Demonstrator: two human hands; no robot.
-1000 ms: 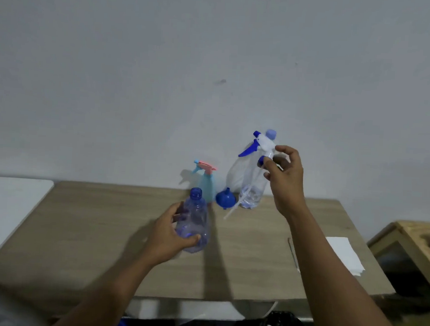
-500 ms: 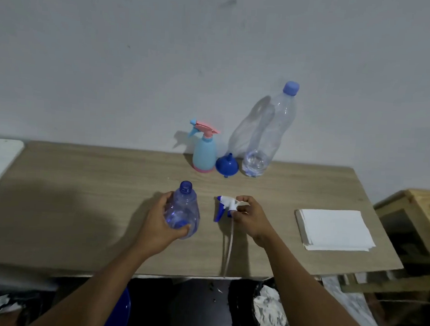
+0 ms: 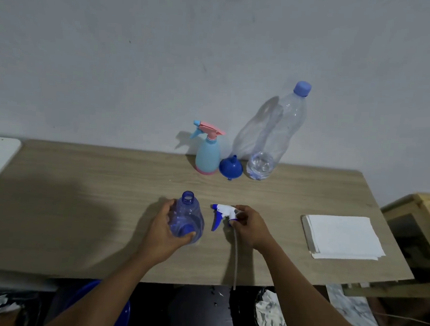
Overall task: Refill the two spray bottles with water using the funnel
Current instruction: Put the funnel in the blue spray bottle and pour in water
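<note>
The refill has barely begun. The left hand (image 3: 165,231) is wrapped around the clear blue spray bottle (image 3: 186,217), which stands open-necked on the table in front of the blue funnel (image 3: 230,167). The right hand (image 3: 249,226) pinches the bottle's removed white-and-blue trigger head (image 3: 222,212) against the tabletop, also in front of the funnel. The funnel sits unused, spout up. Just left of it, the pale blue spray bottle (image 3: 207,155) still wears its pink trigger, and just right of it the large water bottle (image 3: 276,139) is still capped. Both fills appear still to come. The light wooden table (image 3: 80,205) stands against a plain grey wall (image 3: 140,57), with a stack of white paper (image 3: 343,236) off to the funnel's right.
</note>
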